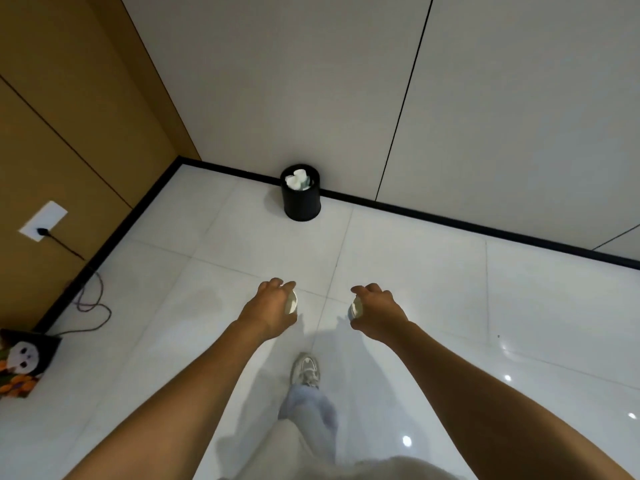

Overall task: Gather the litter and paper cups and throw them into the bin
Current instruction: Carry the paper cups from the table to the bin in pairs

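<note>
A small black bin (301, 204) stands on the floor against the white wall, with white paper cups and crumpled paper (297, 180) showing over its rim. My left hand (272, 310) grips a white paper cup (291, 302), its rim showing at the thumb side. My right hand (375, 311) grips a second white paper cup (356, 306). Both hands are held out over the tiled floor, well short of the bin. Most of each cup is hidden by the fingers.
My shoe (305, 370) and trouser leg step forward between the arms. A black bag with a cartoon face (24, 362) sits at the left. A cable (90, 299) trails from a wall socket (43, 220) onto the floor. A black skirting board lines both walls.
</note>
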The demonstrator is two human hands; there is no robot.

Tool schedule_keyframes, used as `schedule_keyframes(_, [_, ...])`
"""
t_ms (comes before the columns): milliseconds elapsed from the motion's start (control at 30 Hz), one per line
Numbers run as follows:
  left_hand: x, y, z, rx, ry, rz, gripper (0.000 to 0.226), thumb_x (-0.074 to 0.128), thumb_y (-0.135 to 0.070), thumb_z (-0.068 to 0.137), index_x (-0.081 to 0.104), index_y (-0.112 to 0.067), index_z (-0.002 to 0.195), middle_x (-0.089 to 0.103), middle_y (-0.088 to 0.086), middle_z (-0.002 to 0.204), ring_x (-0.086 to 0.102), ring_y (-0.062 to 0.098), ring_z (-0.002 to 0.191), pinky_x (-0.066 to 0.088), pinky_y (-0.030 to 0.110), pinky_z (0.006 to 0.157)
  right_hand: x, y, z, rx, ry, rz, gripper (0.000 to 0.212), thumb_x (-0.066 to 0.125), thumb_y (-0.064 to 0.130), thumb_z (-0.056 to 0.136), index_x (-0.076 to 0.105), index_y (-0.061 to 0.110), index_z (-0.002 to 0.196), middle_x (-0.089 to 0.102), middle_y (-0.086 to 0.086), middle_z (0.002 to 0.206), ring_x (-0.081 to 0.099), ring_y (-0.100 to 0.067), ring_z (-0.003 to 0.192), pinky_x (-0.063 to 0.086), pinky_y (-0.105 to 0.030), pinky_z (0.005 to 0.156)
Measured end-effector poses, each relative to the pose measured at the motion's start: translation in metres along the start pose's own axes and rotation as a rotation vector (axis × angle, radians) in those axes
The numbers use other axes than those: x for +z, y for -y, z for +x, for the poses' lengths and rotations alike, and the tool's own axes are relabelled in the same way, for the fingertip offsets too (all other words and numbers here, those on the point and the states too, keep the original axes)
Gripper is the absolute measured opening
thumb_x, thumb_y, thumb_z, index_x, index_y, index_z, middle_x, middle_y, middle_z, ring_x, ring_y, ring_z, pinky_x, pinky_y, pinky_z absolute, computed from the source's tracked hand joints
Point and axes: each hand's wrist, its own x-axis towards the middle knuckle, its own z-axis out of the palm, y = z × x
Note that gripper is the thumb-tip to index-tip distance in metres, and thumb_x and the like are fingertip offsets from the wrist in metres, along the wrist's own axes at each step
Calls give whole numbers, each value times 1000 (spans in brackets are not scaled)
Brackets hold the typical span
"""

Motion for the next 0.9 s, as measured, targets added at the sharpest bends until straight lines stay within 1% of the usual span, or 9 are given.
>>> schedule_keyframes(167, [-64, 24, 87, 25, -18, -15, 67, 61, -30, 88, 31, -21, 146, 32, 0, 147, 25, 21, 136, 42, 40, 102, -41, 45, 88, 5, 6, 31, 71, 66, 23, 80, 35, 26, 144, 38, 1, 139, 37, -27, 125, 49, -34, 81])
schedule_keyframes(333, [-108, 38, 171, 27, 16, -20, 67, 61, -30, 87, 30, -23, 146, 31, -2, 146, 26, 19, 136, 44, 38, 100, -79, 72, 172, 10, -2, 56, 71, 66, 22, 80, 36, 26, 144, 39, 1, 139, 38, -27, 125, 51, -36, 85])
schedule_keyframes(433, [-126, 43, 223, 26, 29, -19, 65, 60, -30, 87, 31, -23, 146, 32, -1, 146, 27, 19, 135, 44, 39, 100, -101, 76, 222, 12, 36, 40, 72, 67, 23, 80, 35, 25, 145, 39, -1, 140, 38, -28, 125, 50, -36, 87])
schedule_keyframes(533, [-147, 46, 286, 25, 18, -29, 64, 60, -30, 87, 32, -23, 145, 32, 0, 146, 29, 20, 134, 44, 37, 100, -127, 79, 285, 17, 40, 12, 72, 67, 25, 81, 35, 25, 145, 39, -1, 140, 39, -27, 125, 50, -37, 90])
schedule_keyframes(667, [-181, 51, 377, -11, 7, -64, 63, 59, -30, 88, 32, -22, 145, 32, 0, 146, 28, 21, 134, 43, 37, 101, -172, 89, 385, 8, 39, 3, 71, 67, 23, 80, 36, 26, 144, 39, -1, 139, 38, -27, 125, 50, -38, 89])
schedule_keyframes(800, [-217, 60, 445, -55, -20, -68, 64, 59, -33, 90, 30, -21, 145, 31, 3, 147, 29, 22, 135, 38, 36, 105, -216, 107, 466, -27, 36, -26, 71, 67, 24, 79, 36, 25, 144, 39, -2, 139, 39, -28, 124, 50, -40, 91])
schedule_keyframes(900, [-242, 68, 479, -74, -58, -112, 63, 59, -33, 90, 31, -22, 145, 31, 3, 147, 30, 22, 134, 40, 33, 103, -242, 124, 514, -60, 64, -83, 70, 69, 25, 79, 38, 23, 142, 40, -3, 138, 40, -29, 124, 49, -39, 93])
